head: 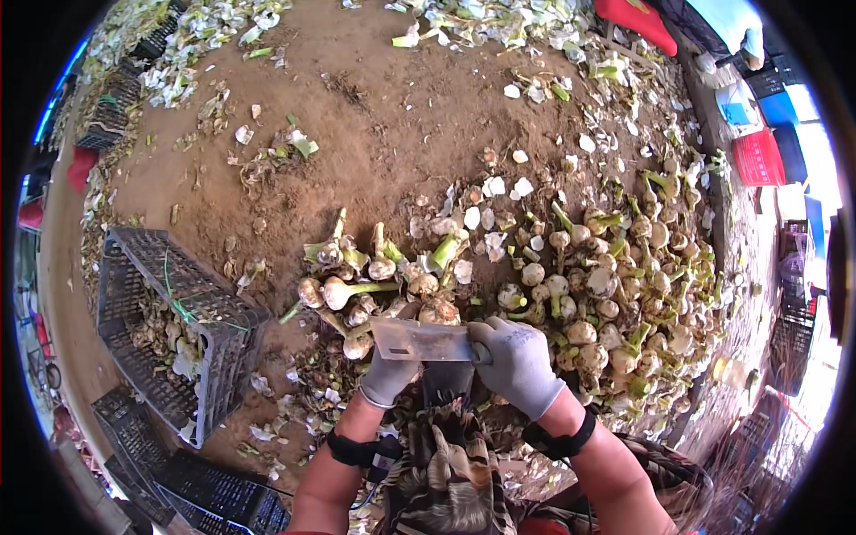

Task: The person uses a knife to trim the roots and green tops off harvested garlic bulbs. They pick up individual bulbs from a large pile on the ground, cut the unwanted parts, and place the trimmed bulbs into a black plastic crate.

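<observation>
My right hand (518, 361), in a pale grey work glove, grips the handle of a cleaver (424, 341). The broad blade points left and lies across the front of my left hand (389, 376), which wears the same kind of glove. Behind the blade the left fingers are hidden, so whether they hold anything cannot be told. Just beyond the blade's upper edge sits a brownish bulb (439, 311), garlic-like. Several stemmed bulbs (338, 292) lie on the soil to its left. A large heap of trimmed bulbs (605, 307) with short green stem stubs spreads to the right.
A black plastic crate (231, 348) lies tipped at left with plant scraps inside. More black crates (214, 495) stand at lower left. Pale peelings (491, 187) litter the earth floor (374, 147). At upper right are a red bucket (759, 158) and part of another person (735, 27).
</observation>
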Action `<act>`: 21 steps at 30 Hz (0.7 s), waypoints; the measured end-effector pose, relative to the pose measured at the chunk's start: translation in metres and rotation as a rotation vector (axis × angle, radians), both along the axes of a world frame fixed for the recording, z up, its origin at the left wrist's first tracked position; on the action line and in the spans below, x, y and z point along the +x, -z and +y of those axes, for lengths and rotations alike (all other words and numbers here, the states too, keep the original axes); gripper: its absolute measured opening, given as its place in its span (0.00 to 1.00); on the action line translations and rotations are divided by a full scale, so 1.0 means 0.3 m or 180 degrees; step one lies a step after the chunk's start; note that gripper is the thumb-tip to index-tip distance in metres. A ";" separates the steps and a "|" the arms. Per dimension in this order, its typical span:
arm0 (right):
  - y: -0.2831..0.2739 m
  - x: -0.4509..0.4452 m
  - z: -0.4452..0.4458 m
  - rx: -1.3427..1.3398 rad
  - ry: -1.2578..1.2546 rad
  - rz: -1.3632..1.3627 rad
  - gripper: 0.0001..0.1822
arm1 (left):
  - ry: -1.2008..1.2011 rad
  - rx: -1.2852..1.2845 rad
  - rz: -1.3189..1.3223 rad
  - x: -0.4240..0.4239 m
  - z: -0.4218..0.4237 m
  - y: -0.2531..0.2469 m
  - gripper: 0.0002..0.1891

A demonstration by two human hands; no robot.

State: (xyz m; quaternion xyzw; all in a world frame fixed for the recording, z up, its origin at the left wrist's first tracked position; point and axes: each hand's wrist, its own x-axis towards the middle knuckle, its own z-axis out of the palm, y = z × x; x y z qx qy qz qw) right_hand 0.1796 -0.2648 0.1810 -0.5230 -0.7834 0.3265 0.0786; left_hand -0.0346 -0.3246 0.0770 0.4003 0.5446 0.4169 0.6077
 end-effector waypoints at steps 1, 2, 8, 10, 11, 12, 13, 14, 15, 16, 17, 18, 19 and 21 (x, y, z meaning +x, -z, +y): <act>0.005 -0.002 -0.001 -0.0024 -0.0024 0.0006 0.14 | -0.0013 -0.0041 -0.0243 -0.013 -0.007 0.005 0.32; 0.012 -0.005 -0.003 -0.0049 -0.0051 0.0013 0.14 | -0.0031 -0.0084 -0.0485 -0.023 -0.017 0.014 0.34; 0.114 0.004 -0.041 0.0064 0.0011 0.0044 0.20 | 0.0411 0.0336 -0.1120 -0.073 -0.032 0.017 0.29; 0.202 0.051 -0.072 0.0066 0.0478 0.0052 0.14 | 0.0577 -0.0212 -0.1376 -0.024 0.049 -0.121 0.26; 0.205 0.058 -0.053 -0.0175 0.1021 -0.0030 0.08 | 0.0606 -0.0498 -0.1438 -0.012 0.067 -0.202 0.25; 0.221 0.090 -0.064 -0.0399 0.1333 -0.0012 0.09 | 0.0653 -0.0401 -0.1538 0.003 0.051 -0.230 0.21; 0.204 0.095 -0.050 -0.0652 0.1603 0.0025 0.10 | 0.0898 -0.0376 -0.1073 -0.004 0.069 -0.256 0.19; 0.173 0.110 -0.033 -0.1289 0.1822 0.0858 0.13 | 0.0875 -0.0316 -0.0796 0.005 0.092 -0.227 0.19; 0.155 0.101 -0.030 -0.1618 0.2112 0.1398 0.13 | 0.0887 -0.0236 -0.0546 0.019 0.108 -0.207 0.19; 0.148 0.077 -0.018 -0.1912 0.2380 0.1956 0.14 | 0.1190 0.0120 0.0316 0.016 0.114 -0.210 0.21; 0.136 0.054 -0.002 -0.2205 0.2634 0.2521 0.14 | 0.1159 0.0311 0.0545 0.024 0.106 -0.149 0.24; 0.077 0.029 0.026 -0.2596 0.2762 0.2567 0.15 | 0.0858 0.0179 0.0284 0.051 0.108 -0.163 0.25; 0.064 0.019 0.034 -0.2639 0.2695 0.2588 0.15 | 0.0570 0.0079 0.0040 0.076 0.123 -0.182 0.26; 0.055 0.011 0.041 -0.2716 0.2565 0.2628 0.15 | -0.0327 -0.0666 -0.0419 0.078 0.109 -0.123 0.28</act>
